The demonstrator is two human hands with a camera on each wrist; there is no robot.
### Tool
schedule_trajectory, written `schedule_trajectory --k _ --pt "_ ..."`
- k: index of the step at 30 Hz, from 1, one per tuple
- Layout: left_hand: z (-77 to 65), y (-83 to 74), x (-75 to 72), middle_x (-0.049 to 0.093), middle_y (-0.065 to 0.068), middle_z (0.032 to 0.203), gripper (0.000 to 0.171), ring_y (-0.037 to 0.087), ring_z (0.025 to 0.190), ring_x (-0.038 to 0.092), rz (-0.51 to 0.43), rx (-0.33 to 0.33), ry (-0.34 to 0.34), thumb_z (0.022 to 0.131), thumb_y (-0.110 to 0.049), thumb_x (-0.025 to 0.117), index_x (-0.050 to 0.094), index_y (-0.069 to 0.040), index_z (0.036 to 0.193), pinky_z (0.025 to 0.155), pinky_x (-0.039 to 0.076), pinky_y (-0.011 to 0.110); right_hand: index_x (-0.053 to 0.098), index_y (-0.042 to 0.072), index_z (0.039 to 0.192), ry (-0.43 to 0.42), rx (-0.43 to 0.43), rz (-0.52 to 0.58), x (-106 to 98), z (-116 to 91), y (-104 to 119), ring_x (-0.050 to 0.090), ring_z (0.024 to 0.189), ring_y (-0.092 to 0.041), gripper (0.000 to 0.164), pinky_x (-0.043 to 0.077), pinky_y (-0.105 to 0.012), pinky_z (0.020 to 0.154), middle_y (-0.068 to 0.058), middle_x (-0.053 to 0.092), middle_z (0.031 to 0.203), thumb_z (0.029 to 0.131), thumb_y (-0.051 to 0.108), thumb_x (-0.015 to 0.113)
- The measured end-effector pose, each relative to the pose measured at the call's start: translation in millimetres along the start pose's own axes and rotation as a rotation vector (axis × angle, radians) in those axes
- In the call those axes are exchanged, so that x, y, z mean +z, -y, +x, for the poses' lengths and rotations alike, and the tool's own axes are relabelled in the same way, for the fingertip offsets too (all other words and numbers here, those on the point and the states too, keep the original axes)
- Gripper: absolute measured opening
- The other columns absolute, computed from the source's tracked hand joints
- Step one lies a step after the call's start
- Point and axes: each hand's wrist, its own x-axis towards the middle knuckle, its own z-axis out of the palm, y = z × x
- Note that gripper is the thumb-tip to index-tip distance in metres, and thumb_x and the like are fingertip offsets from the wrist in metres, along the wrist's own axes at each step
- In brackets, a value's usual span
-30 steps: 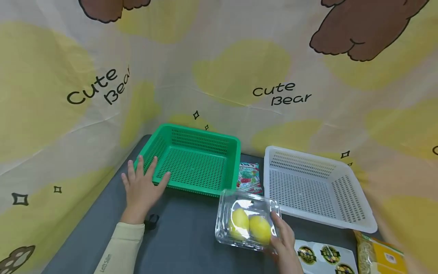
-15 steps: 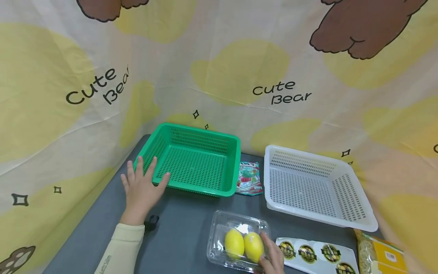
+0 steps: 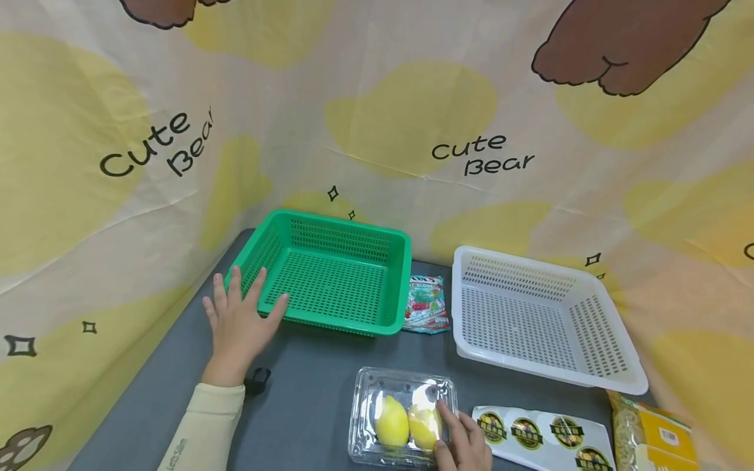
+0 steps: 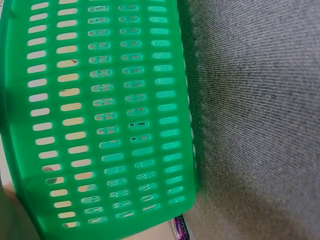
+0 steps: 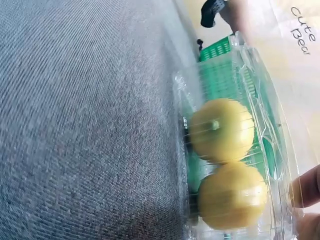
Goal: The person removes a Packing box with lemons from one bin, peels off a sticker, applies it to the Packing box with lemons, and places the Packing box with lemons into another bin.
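A clear plastic clamshell box [image 3: 360, 418] with two lemons [image 3: 391, 422] inside lies near the front of the grey table. My right hand [image 3: 465, 441] holds it by the right side, with the fingers bent at the lid. In the right wrist view, fingertips [image 5: 306, 187] touch the lid of the box [image 5: 280, 150]. My left hand [image 3: 243, 333] has its fingers spread straight at the near left corner of a green plastic basket [image 3: 336, 324]. The left wrist view shows the slotted wall of that basket [image 4: 112, 125]; little of the hand shows there.
A white basket [image 3: 530, 373] stands at the back right, with a colourful packet [image 3: 427, 304] between the baskets. A sheet of round stickers [image 3: 544, 435] and a yellow bag [image 3: 656, 435] lie at the front right. A printed cloth [image 3: 383, 118] hangs behind.
My right hand has brought the clamshell box towards me and slightly left, away from the baskets. The whole sticker sheet edge shows more now. My left hand stays at the green basket.
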Motion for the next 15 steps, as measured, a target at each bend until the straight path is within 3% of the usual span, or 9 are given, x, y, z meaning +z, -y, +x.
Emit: schedule_trajectory --k 5,8,13,15 --pt "-0.5 -2.1 -1.5 0.003 0.024 0.175 0.081 0.044 0.158 -0.020 -0.013 0.006 -0.009 0.104 -0.064 0.051 0.031 -0.019 0.169 0.116 -0.014 0.075 0.068 0.019 0.144 -0.064 -0.052 -0.055 2 -2 2 0.051 0.112 -0.043 0.047 0.039 -0.068 0.093 -0.026 0.048 0.144 0.097 0.015 0.065" --pt "-0.4 -2.4 -1.3 0.001 0.024 0.175 0.082 0.044 0.158 -0.021 -0.013 0.008 0.002 0.104 -0.064 0.051 0.030 -0.019 0.169 0.115 -0.016 0.074 0.070 0.015 0.140 -0.102 -0.104 -0.065 -1 -2 1 0.050 0.113 -0.046 0.045 0.037 -0.069 0.093 -0.027 0.046 0.146 0.095 0.016 0.070" --pt "-1.3 -1.8 -1.5 -0.001 0.024 0.175 0.082 0.046 0.157 -0.021 -0.011 0.003 0.022 0.105 -0.065 0.049 0.027 -0.020 0.170 0.115 -0.018 0.073 0.071 0.008 0.136 -0.189 -0.196 -0.088 -26 9 -16 0.041 0.127 -0.061 0.048 0.035 -0.074 0.093 -0.029 0.049 0.144 0.090 0.021 0.079" --pt "-1.5 -1.6 -1.8 -0.001 0.025 0.175 0.082 0.046 0.157 -0.021 -0.011 0.001 0.025 0.105 -0.065 0.049 0.028 -0.020 0.170 0.115 -0.018 0.074 0.071 0.007 0.136 -0.226 -0.201 -0.189 -46 19 -33 0.045 0.125 -0.063 0.049 0.038 -0.075 0.091 -0.031 0.052 0.142 0.091 0.025 0.079"
